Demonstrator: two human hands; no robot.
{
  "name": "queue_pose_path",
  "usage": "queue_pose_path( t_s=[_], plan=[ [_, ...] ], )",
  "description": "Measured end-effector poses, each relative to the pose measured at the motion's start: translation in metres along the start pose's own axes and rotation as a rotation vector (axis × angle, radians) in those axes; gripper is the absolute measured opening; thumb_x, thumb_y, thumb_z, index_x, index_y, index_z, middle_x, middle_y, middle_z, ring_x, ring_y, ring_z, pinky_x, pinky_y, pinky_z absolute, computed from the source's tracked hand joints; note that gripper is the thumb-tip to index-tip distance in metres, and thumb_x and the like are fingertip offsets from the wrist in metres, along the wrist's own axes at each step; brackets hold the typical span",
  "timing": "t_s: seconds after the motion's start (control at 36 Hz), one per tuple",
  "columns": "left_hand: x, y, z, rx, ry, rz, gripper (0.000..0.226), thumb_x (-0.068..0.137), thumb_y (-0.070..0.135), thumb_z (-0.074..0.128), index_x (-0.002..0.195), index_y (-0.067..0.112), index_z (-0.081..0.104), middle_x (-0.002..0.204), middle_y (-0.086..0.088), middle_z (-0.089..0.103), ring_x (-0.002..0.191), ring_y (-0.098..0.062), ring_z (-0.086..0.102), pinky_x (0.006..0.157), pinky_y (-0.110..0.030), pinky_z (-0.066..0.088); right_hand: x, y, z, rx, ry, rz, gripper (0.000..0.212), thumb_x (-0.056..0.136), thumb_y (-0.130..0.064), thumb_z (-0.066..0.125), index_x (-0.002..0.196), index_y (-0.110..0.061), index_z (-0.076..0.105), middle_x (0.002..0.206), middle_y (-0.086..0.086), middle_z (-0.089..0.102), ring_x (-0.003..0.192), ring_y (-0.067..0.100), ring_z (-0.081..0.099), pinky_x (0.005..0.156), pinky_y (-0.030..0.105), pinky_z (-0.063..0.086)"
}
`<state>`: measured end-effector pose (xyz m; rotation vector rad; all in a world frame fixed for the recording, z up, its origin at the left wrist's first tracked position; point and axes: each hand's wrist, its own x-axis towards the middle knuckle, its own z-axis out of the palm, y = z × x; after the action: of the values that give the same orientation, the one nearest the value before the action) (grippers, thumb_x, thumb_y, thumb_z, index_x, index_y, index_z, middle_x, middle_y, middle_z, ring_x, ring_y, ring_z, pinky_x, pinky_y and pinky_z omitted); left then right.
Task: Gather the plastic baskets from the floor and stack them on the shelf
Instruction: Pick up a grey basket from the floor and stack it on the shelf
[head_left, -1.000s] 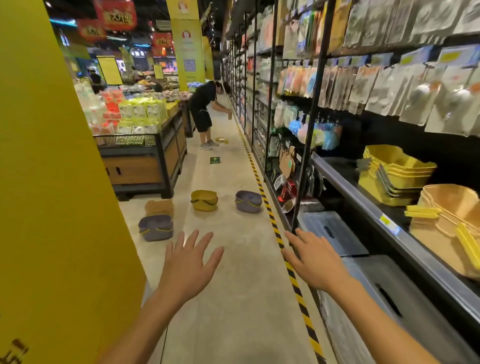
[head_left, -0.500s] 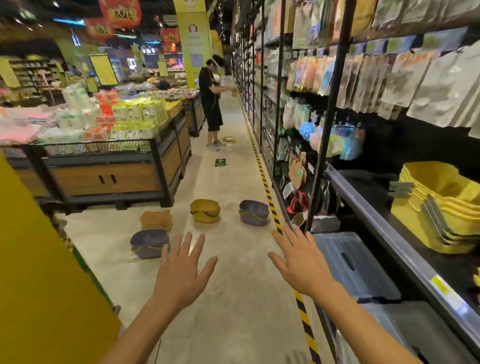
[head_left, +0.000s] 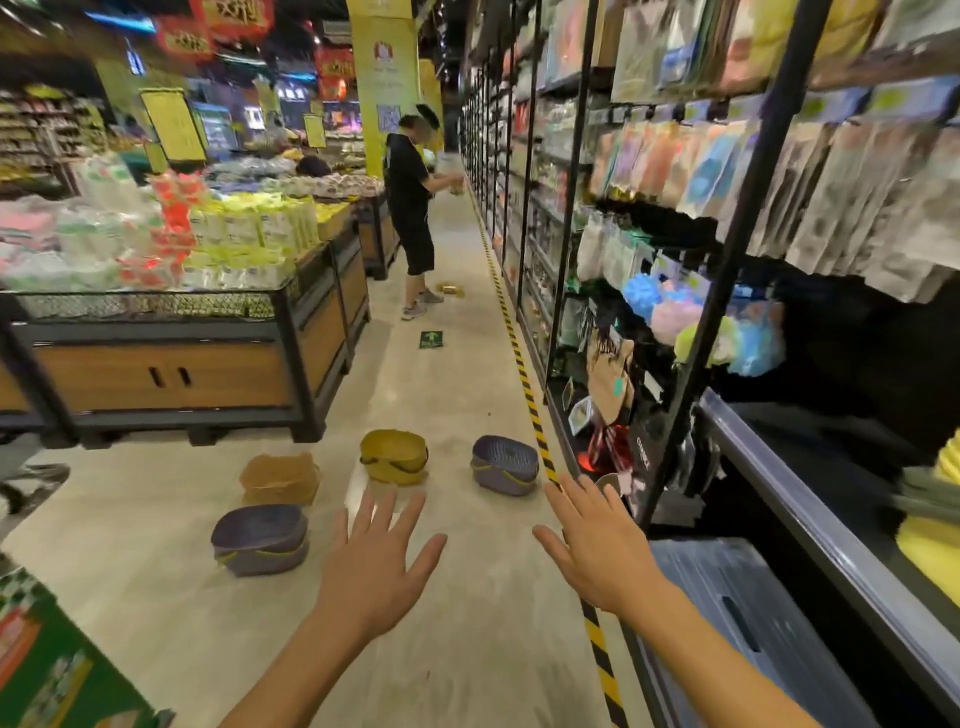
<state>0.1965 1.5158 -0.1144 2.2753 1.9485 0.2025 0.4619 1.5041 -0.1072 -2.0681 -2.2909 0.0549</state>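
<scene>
Four weave-patterned baskets (head_left: 393, 457), purple, yellow, tan; left hand (head_left: 376, 566), right hand (head_left: 597, 551): grip apart, empty.

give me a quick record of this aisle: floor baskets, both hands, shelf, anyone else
place: shop aisle, striped tape along the racks
floor baskets: four, all apart
near left: purple basket
behind it: tan basket
middle: yellow basket
by the tape: second purple basket
left hand: open, fingers spread, holding nothing
right hand: open, holding nothing
shelf: on the right, blurred yellow stack on it
other person: standing farther down the aisle
</scene>
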Motion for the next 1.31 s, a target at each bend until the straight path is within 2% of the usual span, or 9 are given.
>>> queue_pose_path(
  t_s=[0.19, 0.33, 0.44, 0.58, 0.75, 0.94, 1.11, 1.25, 1.31],
  plan=[
    [0.112, -0.021, -0.011, -0.008, -0.006, 0.036, 0.108, 0.066, 0.082, -0.021, 0.160, 0.038, 0.010, 0.170, 0.001, 0.004, 0.156, -0.027, -0.003, 0.124, -0.047, -0.003, 0.106, 0.005, -0.005, -0.025, -0.009, 0.039, 0.100, 0.075, -0.071, -0.021, 0.161, -0.027, 0.009, 0.168, 0.001, 0.008, 0.155, 0.024, 0.005, 0.125, 0.045, 0.008],
    [0.180, -0.025, -0.009, -0.020, -0.023, 0.073, 0.074, 0.093, 0.074, 0.009, 0.160, 0.041, 0.008, 0.170, 0.002, 0.009, 0.157, -0.024, -0.001, 0.124, -0.045, -0.001, 0.168, 0.020, 0.000, -0.021, -0.002, 0.072, 0.094, 0.082, -0.071, -0.015, 0.159, -0.028, 0.015, 0.167, 0.001, 0.016, 0.153, 0.024, 0.013, 0.124, 0.047, 0.014],
    [0.239, -0.023, -0.006, 0.009, -0.051, 0.098, 0.096, 0.074, 0.078, -0.011, 0.159, 0.041, 0.012, 0.170, 0.003, 0.010, 0.156, -0.025, 0.003, 0.123, -0.045, -0.001, 0.214, 0.034, -0.002, 0.019, -0.024, 0.098, 0.100, 0.074, -0.070, -0.019, 0.161, -0.028, 0.010, 0.168, 0.001, 0.009, 0.154, 0.025, 0.009, 0.124, 0.045, 0.008],
    [0.319, -0.012, 0.005, -0.010, -0.081, 0.085, 0.091, 0.078, 0.077, -0.004, 0.159, 0.041, 0.014, 0.170, 0.002, 0.010, 0.157, -0.024, 0.000, 0.125, -0.047, -0.003, 0.283, 0.069, 0.007, 0.049, -0.031, 0.120, 0.100, 0.073, -0.071, -0.018, 0.160, -0.031, 0.010, 0.169, -0.001, 0.007, 0.154, 0.023, 0.008, 0.124, 0.045, 0.008],
    [0.425, 0.012, 0.017, -0.011, -0.069, 0.072, 0.097, 0.072, 0.080, -0.008, 0.159, 0.042, 0.011, 0.170, 0.004, 0.008, 0.157, -0.022, -0.001, 0.125, -0.047, 0.001, 0.380, 0.129, 0.021, 0.048, -0.019, 0.113, 0.069, 0.099, -0.062, 0.010, 0.160, -0.030, 0.012, 0.168, 0.000, 0.012, 0.154, 0.024, 0.010, 0.124, 0.046, 0.009],
    [0.549, 0.037, 0.009, 0.018, -0.035, 0.051, 0.089, 0.081, 0.079, -0.002, 0.159, 0.041, 0.016, 0.169, 0.003, 0.011, 0.157, -0.025, 0.003, 0.124, -0.049, 0.004, 0.490, 0.192, 0.016, 0.098, -0.039, 0.130, 0.095, 0.078, -0.070, -0.014, 0.160, -0.029, 0.012, 0.168, 0.000, 0.011, 0.154, 0.024, 0.008, 0.125, 0.045, 0.011],
    [0.631, 0.045, 0.018, -0.003, -0.040, 0.041, 0.072, 0.095, 0.073, 0.013, 0.159, 0.041, 0.016, 0.169, 0.003, 0.011, 0.156, -0.025, 0.003, 0.125, -0.049, 0.004, 0.561, 0.228, 0.020, 0.089, -0.046, 0.148, 0.067, 0.101, -0.062, 0.019, 0.159, -0.029, 0.015, 0.167, 0.003, 0.015, 0.153, 0.027, 0.015, 0.124, 0.046, 0.016],
    [0.697, 0.045, 0.029, -0.042, -0.079, 0.044, 0.068, 0.097, 0.070, 0.017, 0.159, 0.041, 0.014, 0.170, 0.003, 0.008, 0.157, -0.024, -0.001, 0.125, -0.048, 0.001, 0.618, 0.247, 0.025, 0.071, -0.059, 0.162, 0.087, 0.086, -0.071, -0.007, 0.158, -0.030, 0.019, 0.165, 0.001, 0.022, 0.151, 0.026, 0.021, 0.123, 0.046, 0.019],
    [0.727, 0.044, 0.034, -0.050, -0.087, 0.055, 0.067, 0.098, 0.069, 0.018, 0.159, 0.041, 0.014, 0.170, 0.003, 0.008, 0.157, -0.024, -0.002, 0.125, -0.048, 0.001, 0.643, 0.253, 0.029, 0.069, -0.054, 0.179, 0.089, 0.084, -0.072, -0.006, 0.158, -0.029, 0.019, 0.165, 0.001, 0.022, 0.151, 0.026, 0.021, 0.123, 0.047, 0.019]
  ],
)
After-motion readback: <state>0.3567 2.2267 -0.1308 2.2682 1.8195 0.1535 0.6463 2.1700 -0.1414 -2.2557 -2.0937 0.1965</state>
